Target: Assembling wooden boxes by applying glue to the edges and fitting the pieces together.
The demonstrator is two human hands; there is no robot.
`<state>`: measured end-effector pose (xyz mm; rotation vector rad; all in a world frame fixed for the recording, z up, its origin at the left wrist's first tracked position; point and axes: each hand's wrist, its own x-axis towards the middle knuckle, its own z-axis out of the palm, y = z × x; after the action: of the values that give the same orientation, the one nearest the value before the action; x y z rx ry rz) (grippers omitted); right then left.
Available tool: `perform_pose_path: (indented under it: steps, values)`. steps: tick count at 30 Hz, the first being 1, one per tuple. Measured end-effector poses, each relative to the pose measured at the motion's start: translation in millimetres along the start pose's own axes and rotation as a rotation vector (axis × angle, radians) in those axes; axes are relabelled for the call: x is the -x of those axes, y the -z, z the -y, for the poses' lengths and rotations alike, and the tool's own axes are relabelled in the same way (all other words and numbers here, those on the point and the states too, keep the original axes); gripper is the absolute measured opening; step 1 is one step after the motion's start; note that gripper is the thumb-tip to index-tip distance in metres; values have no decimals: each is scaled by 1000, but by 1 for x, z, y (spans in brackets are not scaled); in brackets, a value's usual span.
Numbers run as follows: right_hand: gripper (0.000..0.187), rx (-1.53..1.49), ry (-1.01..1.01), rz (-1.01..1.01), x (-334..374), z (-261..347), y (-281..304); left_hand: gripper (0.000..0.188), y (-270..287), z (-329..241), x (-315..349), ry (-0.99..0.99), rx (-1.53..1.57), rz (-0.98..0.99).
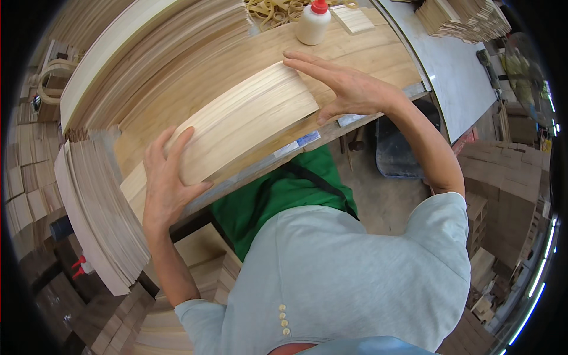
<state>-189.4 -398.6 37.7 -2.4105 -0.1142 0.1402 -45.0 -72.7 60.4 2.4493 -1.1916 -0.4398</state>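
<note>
A pale, thin wooden board (pixel 248 112) lies at a slant on the wooden worktable in front of me. Across its left part rests my left hand (pixel 167 177), open, with the fingers spread toward the far edge and the thumb out by the near edge. My right hand (pixel 349 86) is open at the board's right end, its fingers stretched to the far corner and its thumb apart near the close corner. Whether the right fingertips press on the wood, I cannot tell. More pale wood (pixel 135 192) shows left of my left hand.
A white bottle with a red cap (pixel 313 25) stands behind the board, beside a small wooden piece (pixel 353 19) and rubber bands (pixel 275 10). Tall stacks of thin wood sheets (pixel 103 207) line the left. A dark bin (pixel 399 148) sits under the table's right side.
</note>
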Motion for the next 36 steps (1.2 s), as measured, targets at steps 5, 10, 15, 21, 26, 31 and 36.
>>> perform_pose_path:
  steps: [5, 10, 15, 21, 26, 31, 36]
  values:
    - [100, -61, -13, 0, -9, 0, -8, 92, 2, 12, 6, -57, -64, -1]
    - [101, -11, -62, -19, -5, 8, 1, 98, 0, 36, 18, -184, -109, -95]
    - [110, -8, -94, -47, -13, 14, -5, 103, 47, 82, 86, 70, -41, -191]
    - [112, -71, -95, -36, -14, 10, -12, 110, 29, 127, 132, 192, 425, -268]
    - [112, -84, -134, -50, -14, 15, -11, 112, 16, 150, 123, 107, 590, -236]
    - [110, -114, -146, -33, -13, 10, -9, 108, 16, 154, 108, 56, 751, -159]
    - [109, -123, -150, -37, -12, 12, -8, 105, 19, 152, 107, 82, 780, -125]
